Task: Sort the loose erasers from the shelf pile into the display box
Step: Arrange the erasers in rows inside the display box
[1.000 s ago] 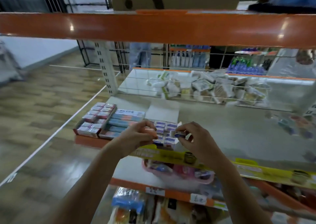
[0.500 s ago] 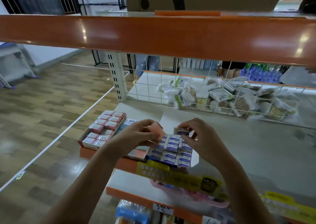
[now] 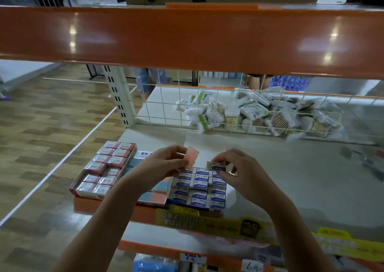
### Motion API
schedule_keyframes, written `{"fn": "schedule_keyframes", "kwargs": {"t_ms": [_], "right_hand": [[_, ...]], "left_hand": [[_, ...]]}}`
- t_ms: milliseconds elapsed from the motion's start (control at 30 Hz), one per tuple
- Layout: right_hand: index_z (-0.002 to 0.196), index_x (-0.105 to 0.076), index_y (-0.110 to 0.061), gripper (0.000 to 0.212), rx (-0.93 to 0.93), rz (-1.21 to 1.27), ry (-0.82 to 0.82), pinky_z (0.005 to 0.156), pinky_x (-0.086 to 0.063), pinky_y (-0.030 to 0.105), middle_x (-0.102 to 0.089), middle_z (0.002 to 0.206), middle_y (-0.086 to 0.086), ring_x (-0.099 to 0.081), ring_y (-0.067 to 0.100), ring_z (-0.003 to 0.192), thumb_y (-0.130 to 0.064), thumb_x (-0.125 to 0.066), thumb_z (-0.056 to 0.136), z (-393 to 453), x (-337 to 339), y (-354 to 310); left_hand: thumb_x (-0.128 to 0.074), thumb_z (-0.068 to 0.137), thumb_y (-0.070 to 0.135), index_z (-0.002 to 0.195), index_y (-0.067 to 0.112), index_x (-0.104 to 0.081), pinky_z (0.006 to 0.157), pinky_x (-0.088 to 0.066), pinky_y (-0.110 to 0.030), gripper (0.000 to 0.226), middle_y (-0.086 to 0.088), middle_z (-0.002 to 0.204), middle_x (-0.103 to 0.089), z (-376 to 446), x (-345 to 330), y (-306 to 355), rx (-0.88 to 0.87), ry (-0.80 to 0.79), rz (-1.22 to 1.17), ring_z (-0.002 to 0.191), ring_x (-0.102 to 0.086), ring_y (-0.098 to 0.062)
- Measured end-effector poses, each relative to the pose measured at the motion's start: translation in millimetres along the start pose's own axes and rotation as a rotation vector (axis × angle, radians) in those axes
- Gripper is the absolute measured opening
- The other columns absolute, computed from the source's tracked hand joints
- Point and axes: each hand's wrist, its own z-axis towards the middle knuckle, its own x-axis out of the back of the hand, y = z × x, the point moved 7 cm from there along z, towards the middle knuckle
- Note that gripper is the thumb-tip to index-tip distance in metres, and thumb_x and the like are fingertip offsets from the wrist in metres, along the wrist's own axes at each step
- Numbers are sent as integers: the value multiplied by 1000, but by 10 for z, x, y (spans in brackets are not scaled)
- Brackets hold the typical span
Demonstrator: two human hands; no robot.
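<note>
Erasers in red-labelled wrappers (image 3: 106, 167) fill a tray at the shelf's left end, beside the left hand (image 3: 164, 165), whose grip pinches a bare pink eraser (image 3: 192, 154) above the rows. To its right the right hand (image 3: 243, 174) pinches a blue-and-white sleeved eraser (image 3: 216, 165) just over the nearly full display box (image 3: 197, 188). Placing appears under way; next, the sleeved eraser likely needs lowering into a free slot at the back row.
</note>
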Motion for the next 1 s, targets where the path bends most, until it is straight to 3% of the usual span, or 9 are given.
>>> {"fn": "schedule_keyframes", "kwargs": {"t_ms": [100, 200, 267, 333, 433, 500, 600, 800, 1000], "right_hand": [[104, -64, -22, 21, -46, -30, 17, 70, -38, 9, -55, 93, -14, -53, 2, 86, -15, -64, 85, -46, -31, 10], [104, -64, -22, 20, -98, -54, 26, 69, -38, 10, -53, 90, -16, -52, 3, 84, -15, -64, 85, -114, -79, -4], [105, -64, -21, 20, -129, -97, 11, 70, -37, 10, -53, 90, -14, -51, 6, 85, -16, -63, 85, -164, -132, 2], [105, -63, -20, 19, -153, -154, 1, 68, -33, 8, -52, 90, -12, -49, 6, 85, -18, -63, 86, -213, -182, 22], [106, -62, -19, 19, -223, -257, -24, 70, -32, 12, -56, 95, -7, -47, 8, 89, -20, -62, 87, -266, -252, 78], [106, -61, -16, 19, -269, -329, -50, 75, -35, 19, -58, 101, -1, -47, 13, 95, -19, -59, 88, -275, -301, 108], [105, -59, -16, 17, -279, -391, -62, 79, -34, 21, -58, 105, 0, -44, 13, 98, -22, -57, 90, -249, -367, 94], [109, -60, -21, 21, -288, -455, -47, 92, -33, 24, -51, 111, -3, -41, 14, 108, -28, -59, 89, -210, -442, 79], [104, -60, -24, 18, -317, -497, -76, 86, -34, 24, -57, 104, -5, -45, 14, 102, -27, -62, 87, -187, -456, 94]], "left_hand": [[-52, 90, 1, 109, 9, -62, 66, -53, -21, 23, -5, 87, -65, 29, -44, -71, 56, -61, -190, 73, -61, -13], [-64, 75, 7, 107, 8, -63, 63, -54, -19, 32, -5, 82, -66, 27, -111, -119, 88, -159, -259, 73, -62, -13], [-71, 67, 16, 109, 10, -64, 69, -54, -22, 43, -5, 89, -69, 35, -143, -130, 67, -204, -155, 81, -65, -15], [-74, 70, 18, 109, 15, -65, 77, -53, -27, 40, -7, 97, -71, 59, -156, -140, 20, -208, 28, 91, -66, -20], [-74, 77, 8, 99, 26, -62, 66, -52, -17, 31, 2, 88, -72, 117, -137, -129, -57, -141, 225, 81, -68, -9], [-75, 76, 10, 94, 30, -56, 59, -49, -13, 33, 6, 84, -70, 133, -121, -105, -123, -100, 357, 72, -66, -1], [-74, 78, 18, 89, 38, -52, 55, -45, -8, 32, 15, 87, -65, 101, -92, -49, -241, -84, 573, 73, -62, 6], [-73, 78, 21, 88, 48, -54, 63, -49, -15, 35, 18, 94, -58, -3, 83, 41, -362, -63, 727, 77, -58, 4], [-74, 77, 22, 102, 42, -58, 63, -43, -14, 35, 22, 93, -55, -132, 408, 43, -403, 9, 790, 85, -53, 5]]}}
